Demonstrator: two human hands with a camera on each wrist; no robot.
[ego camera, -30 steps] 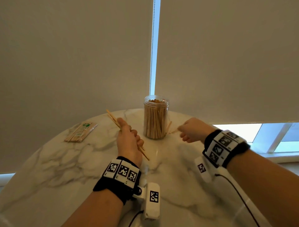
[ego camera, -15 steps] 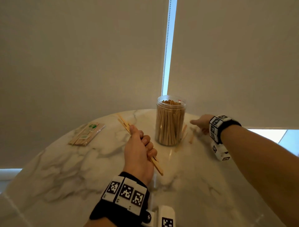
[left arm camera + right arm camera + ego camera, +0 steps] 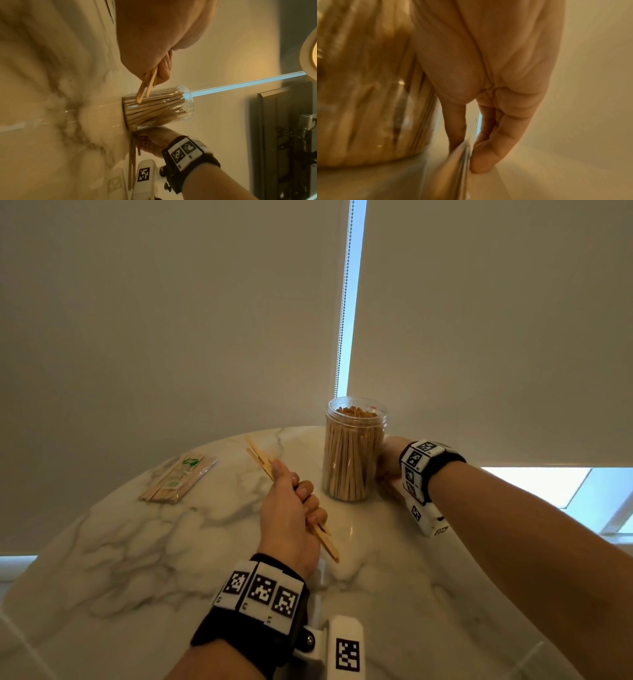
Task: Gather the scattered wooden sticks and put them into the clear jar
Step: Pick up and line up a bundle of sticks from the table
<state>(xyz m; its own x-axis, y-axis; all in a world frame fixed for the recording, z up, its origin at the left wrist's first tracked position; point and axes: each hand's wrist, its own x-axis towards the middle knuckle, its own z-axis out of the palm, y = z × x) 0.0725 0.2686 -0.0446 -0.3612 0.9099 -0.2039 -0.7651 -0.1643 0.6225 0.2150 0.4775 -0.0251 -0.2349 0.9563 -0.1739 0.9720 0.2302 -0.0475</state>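
A clear jar [image 3: 354, 450] packed with upright wooden sticks stands at the far side of the marble table [image 3: 137, 542]. My left hand [image 3: 294, 486] hovers just left of it and grips a small bundle of sticks [image 3: 257, 454] in its fist. The bundle pokes out past the thumb and below the palm. In the left wrist view the bundle [image 3: 147, 83] points at the jar [image 3: 157, 106]. My right hand [image 3: 387, 465] is low beside the jar's right side, partly hidden by it. Its thumb and fingers [image 3: 488, 155] pinch loose sticks [image 3: 462, 154] that lie on the table [image 3: 133, 162].
A sealed packet of sticks [image 3: 178, 478] lies at the far left of the table. Roller blinds hang right behind the table's round far edge, with a bead chain [image 3: 342, 320] above the jar. A window sill shows at the right.
My right hand has drawn in from the table's right part to the jar's base and closed on the sticks there. My left hand keeps its bundle, hardly moved.
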